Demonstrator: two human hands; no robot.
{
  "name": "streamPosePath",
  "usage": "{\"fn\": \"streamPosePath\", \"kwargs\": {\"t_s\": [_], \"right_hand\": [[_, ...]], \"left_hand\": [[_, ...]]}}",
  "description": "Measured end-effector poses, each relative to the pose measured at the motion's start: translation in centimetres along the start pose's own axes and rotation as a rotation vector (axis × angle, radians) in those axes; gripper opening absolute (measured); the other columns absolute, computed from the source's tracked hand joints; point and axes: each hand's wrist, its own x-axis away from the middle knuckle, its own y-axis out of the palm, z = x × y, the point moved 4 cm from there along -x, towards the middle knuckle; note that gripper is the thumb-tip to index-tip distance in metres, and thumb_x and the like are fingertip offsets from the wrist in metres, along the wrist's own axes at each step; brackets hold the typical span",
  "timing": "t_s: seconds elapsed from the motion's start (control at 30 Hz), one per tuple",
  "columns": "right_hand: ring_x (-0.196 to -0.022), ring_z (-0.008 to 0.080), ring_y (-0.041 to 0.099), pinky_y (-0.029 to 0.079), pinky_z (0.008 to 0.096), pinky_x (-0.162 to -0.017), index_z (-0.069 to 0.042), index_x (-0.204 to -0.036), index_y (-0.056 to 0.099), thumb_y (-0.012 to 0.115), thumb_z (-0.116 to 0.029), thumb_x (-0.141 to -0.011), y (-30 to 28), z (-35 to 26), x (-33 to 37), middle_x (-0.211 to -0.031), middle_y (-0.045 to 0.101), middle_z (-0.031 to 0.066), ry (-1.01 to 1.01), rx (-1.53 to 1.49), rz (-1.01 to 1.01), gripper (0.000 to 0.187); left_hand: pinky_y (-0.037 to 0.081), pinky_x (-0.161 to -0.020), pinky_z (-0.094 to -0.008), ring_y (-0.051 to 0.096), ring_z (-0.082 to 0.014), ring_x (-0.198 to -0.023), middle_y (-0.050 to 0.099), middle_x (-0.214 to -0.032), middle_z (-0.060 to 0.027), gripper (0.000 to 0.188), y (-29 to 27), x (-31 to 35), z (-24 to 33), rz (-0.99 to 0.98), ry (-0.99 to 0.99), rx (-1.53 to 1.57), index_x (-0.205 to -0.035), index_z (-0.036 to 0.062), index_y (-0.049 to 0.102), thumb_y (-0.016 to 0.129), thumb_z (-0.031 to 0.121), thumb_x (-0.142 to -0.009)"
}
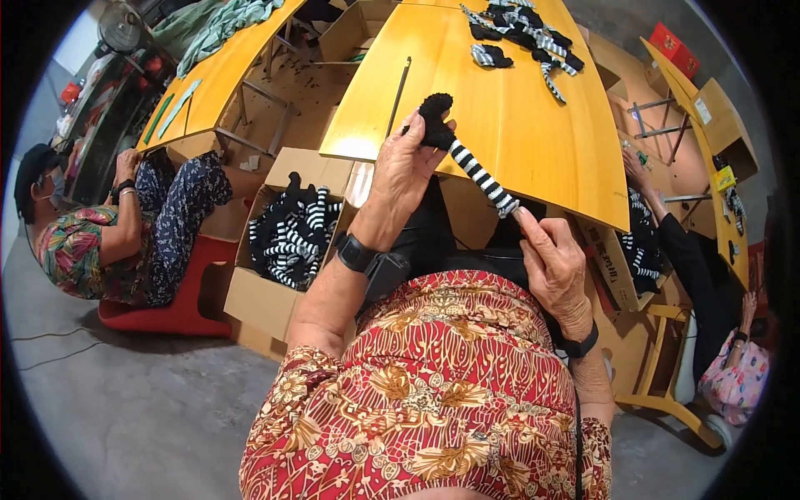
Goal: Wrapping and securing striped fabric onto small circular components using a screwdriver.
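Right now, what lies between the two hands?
In the head view, only the striped sock spans from the left hand, at its black end, to the right hand, at its other end.

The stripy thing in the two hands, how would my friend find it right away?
Start at the big yellow wooden table and come to its near edge. There the left hand grips the fluffy black end of a thin black-and-white striped knitted tube, and the right hand pinches its other end. Similar striped pieces lie heaped on the far tabletop and in the cardboard box; only this one is stretched between two hands.
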Motion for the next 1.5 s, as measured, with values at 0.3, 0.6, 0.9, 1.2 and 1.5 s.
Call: {"fn": "streamPosePath", "kwargs": {"t_s": [0.3, 0.6, 0.9, 1.2, 1.5], "right_hand": [[-0.073, 0.0251, 0.057, 0.048, 0.0343, -0.063, -0.005, -0.119, 0.061, 0.066, 0.004, -0.077, 0.2, 0.5, -0.2, -0.087, 0.051, 0.0097, 0.059, -0.074, 0.115, 0.043], [-0.074, 0.0258, 0.057, 0.048, 0.0356, -0.063, -0.004, -0.12, 0.06, 0.065, 0.003, -0.078, -1.2, 0.8, -0.2, -0.087, 0.051, 0.0104, -0.009, -0.022, 0.018, 0.042], [-0.077, 0.0279, 0.058, 0.048, 0.0361, -0.066, -0.002, -0.121, 0.058, 0.063, 0.003, -0.08, 0.2, 0.7, -0.3, -0.09, 0.054, 0.012, 0.141, -0.135, 0.056, 0.042], [-0.077, 0.0269, 0.06, 0.049, 0.0344, -0.067, -0.003, -0.117, 0.061, 0.065, 0.004, -0.078, 0.1, 1.5, -0.5, -0.089, 0.056, 0.0114, 0.089, -0.156, 0.02, 0.04], [-0.076, 0.026, 0.059, 0.049, 0.034, -0.066, -0.003, -0.117, 0.062, 0.065, 0.003, -0.078, -0.1, 1.2, -0.3, -0.089, 0.055, 0.0106, 0.051, -0.124, -0.002, 0.04]], "left_hand": [[0.05, -0.088, -0.0296, 0.064, -0.013, -0.094, 0.067, -0.108, -0.0032, 0.022, 0.9, 1.0, -3.2, 0.02, -0.118, -0.137, -0.113, 0.0096, 0.059, 0.06, 0.017, -0.092], [0.047, -0.066, -0.02, 0.059, -0.0046, -0.072, 0.068, -0.086, 0.0026, 0.017, -1.2, -0.5, 0.2, -0.046, -0.055, -0.535, -0.098, 0.0098, 0.066, 0.066, 0.024, -0.089], [0.053, -0.073, -0.0256, 0.065, -0.0116, -0.079, 0.068, -0.092, -0.0013, 0.014, -0.4, 0.1, -3.9, -0.068, -0.074, -0.359, -0.1, 0.0077, 0.062, 0.064, 0.017, -0.09], [0.05, -0.075, -0.0309, 0.068, -0.0251, -0.091, 0.069, -0.099, -0.0105, 0.039, -2.7, -0.9, -0.2, -0.11, -0.328, -0.265, -0.101, 0.0097, 0.058, 0.048, 0.048, -0.096], [0.051, -0.073, -0.0269, 0.069, -0.022, -0.088, 0.069, -0.098, -0.0066, 0.038, -2.6, -0.5, -0.5, -0.116, -0.325, -0.327, -0.103, 0.0089, 0.059, 0.057, 0.046, -0.093]]}}
